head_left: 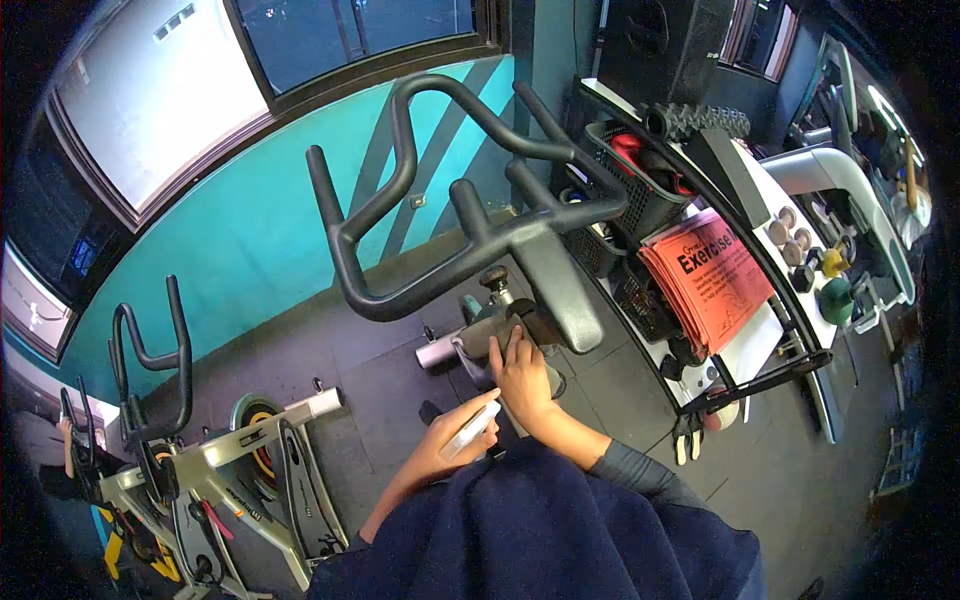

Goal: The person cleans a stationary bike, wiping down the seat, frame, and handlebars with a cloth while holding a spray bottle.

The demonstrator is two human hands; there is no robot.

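Note:
An exercise bike's black handlebar point(400, 295) rises in front of me, with a dark knob point(494, 278) on the frame beneath it. My right hand point(525, 378) lies on the bike's frame below the handlebar, fingers stretched out and slightly apart; whether something thin is under the fingertips is hidden. Just left of it, my left hand point(440, 450) is wrapped round a small white object point(470, 430), which looks like a bottle or its top. The two hands are close together near the wrist of the right one.
More exercise bikes point(215, 460) stand at the left along the teal wall point(240, 260). At the right, a shelf holds orange exercise sheets point(715, 280), a black basket point(635, 190) and dumbbells point(790, 240). A pair of gloves point(688, 440) is near its foot. A person point(910, 205) appears far right.

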